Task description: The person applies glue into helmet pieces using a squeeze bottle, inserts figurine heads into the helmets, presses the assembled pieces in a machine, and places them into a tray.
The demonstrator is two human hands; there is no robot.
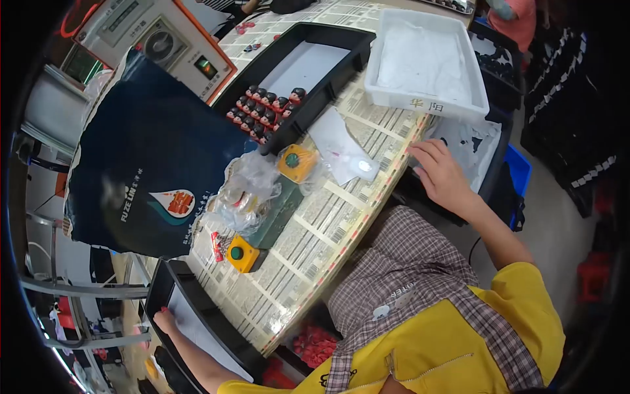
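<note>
Fingers of right hand (447,178) loosely parted, seemingly empty; left hand (165,321) curled in near tray (213,312), grip unclear. Red-black figures (267,117) stand in far tray (328,88): likely light, rigid, slippery; pinch bodies sideways.

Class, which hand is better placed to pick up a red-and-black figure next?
Probably the right hand: open near the edge of the table, nearer the figures, while the left hand reaches into another black tray.
</note>
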